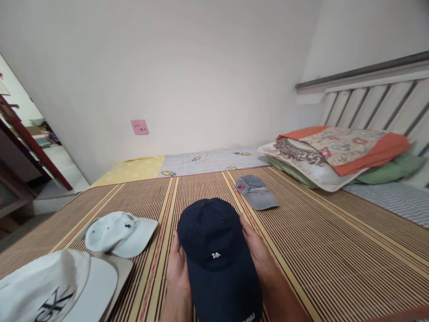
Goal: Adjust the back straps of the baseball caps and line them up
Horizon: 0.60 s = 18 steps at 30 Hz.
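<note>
Cap (pixel 214 237) of dark navy fabric, with a rounded crown, a long curved brim and a small white emblem on the front, is held between two hands over the middle of the near part of a tan-and-dark striped mat (pixel 321 241). Its brim points to the mat's near edge and bears pale lettering at one corner, only partly in view. The grip of the left hand (pixel 176 264) is half closed, cupped against one side of the navy cap; the grip of the right hand (pixel 256 246) is likewise half closed against the opposite side. The fingers underneath are hidden.

Towards the mat's left edge lies a pale white cloth cap (pixel 103 235) with a small dark-blue emblem, brim turned right. At the near left corner is a large white cap (pixel 43 279) with black letters, cut off by the view; a greyish-beige brim (pixel 124 268) shows beneath it. Towards the far edge, right of the middle, lies a grey cloth cap (pixel 253 192) with a red mark. A white pillow (pixel 311 170) with brown scrollwork sits at the far right corner, under an orange-bordered floral cloth (pixel 362 141).
</note>
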Each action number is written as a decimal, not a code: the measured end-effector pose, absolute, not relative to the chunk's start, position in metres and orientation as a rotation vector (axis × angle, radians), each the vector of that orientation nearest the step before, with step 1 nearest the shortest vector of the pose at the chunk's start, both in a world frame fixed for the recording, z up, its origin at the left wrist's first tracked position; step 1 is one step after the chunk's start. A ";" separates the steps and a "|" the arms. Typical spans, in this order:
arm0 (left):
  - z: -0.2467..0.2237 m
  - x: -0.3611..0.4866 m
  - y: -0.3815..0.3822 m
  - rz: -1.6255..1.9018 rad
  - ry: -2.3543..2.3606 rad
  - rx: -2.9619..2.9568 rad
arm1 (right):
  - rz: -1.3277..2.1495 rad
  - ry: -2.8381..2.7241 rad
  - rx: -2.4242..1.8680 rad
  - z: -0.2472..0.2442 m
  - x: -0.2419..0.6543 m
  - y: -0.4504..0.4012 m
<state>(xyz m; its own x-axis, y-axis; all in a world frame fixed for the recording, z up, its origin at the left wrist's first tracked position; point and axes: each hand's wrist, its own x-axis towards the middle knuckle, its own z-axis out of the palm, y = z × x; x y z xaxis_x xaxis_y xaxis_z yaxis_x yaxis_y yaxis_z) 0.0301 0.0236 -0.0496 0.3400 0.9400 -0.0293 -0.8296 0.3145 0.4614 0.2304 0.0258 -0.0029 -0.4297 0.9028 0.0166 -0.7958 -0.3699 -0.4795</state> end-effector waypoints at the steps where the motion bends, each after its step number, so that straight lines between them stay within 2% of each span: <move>1: -0.049 0.029 0.024 1.184 0.335 0.367 | 1.982 -0.506 -0.304 -0.003 0.230 0.026; 10: -0.029 0.039 0.019 1.218 0.271 0.335 | 1.964 -0.481 -0.352 -0.006 0.235 0.021; 18: -0.018 0.062 0.011 1.087 0.178 0.465 | 1.861 -0.447 -0.387 0.008 0.256 0.020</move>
<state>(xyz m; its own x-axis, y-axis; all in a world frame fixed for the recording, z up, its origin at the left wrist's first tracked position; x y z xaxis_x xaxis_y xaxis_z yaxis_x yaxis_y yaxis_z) 0.0623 0.0110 -0.0180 0.4625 0.8824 0.0859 -0.8092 0.3806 0.4477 0.2561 0.0197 0.0075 -0.3191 0.9466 -0.0466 -0.8220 -0.3010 -0.4834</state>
